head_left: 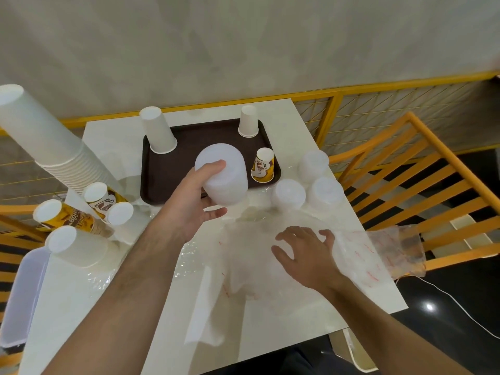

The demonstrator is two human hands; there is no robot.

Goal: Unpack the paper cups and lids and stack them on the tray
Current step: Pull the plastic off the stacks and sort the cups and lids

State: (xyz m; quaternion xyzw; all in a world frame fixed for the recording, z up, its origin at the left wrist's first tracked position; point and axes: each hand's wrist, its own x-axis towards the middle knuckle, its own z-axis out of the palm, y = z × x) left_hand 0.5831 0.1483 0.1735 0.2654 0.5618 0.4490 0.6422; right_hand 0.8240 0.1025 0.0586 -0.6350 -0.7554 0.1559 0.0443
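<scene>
My left hand [193, 197] grips a stack of translucent white lids [223, 178], held over the near edge of the dark brown tray [162, 169]. On the tray stand a tall white cup stack [158, 131], a smaller white cup [248, 121] and a yellow printed cup [263, 165], all upside down. My right hand [305, 249] hovers with fingers spread over a crumpled clear plastic bag [251, 269] on the white table. Three more lid stacks [313, 162] [289, 194] [326, 192] sit to the right of the tray.
At the left edge lean a long white cup stack [40, 133], yellow printed cup sleeves [67, 217] and another white cup stack [74, 246]. Another plastic bag [392, 253] hangs over the table's right edge. Orange chairs [422, 169] flank the table; a white bin [20, 296] stands at the lower left.
</scene>
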